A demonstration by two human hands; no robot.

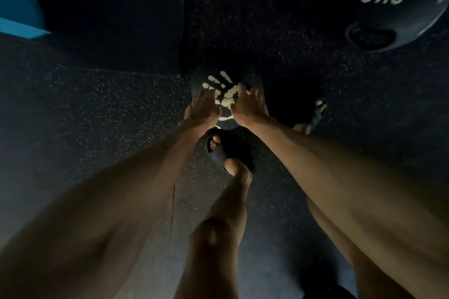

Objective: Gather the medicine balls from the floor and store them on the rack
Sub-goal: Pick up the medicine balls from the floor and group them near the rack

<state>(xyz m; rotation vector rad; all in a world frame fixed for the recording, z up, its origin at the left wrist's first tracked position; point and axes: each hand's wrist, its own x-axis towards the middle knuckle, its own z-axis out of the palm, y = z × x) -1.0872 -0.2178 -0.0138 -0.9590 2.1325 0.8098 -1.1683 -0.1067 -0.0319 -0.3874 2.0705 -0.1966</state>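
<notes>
A dark medicine ball with a pale handprint (220,81) lies on the speckled black floor, just beyond my feet. Both arms reach down to it. My left hand (202,108) lies on the ball's near left side with its fingers spread over the print. My right hand (249,104) presses on the near right side, fingers apart. The lower half of the ball is hidden behind my hands. A second, larger dark ball marked 8KG (398,5) sits at the top right, partly out of frame.
My feet in dark slides stand close to the ball: one (228,150) right in front of it, the other (317,111) to its right. A teal surface (17,0) fills the top left corner. A seam in the rubber flooring (172,213) runs under my left arm.
</notes>
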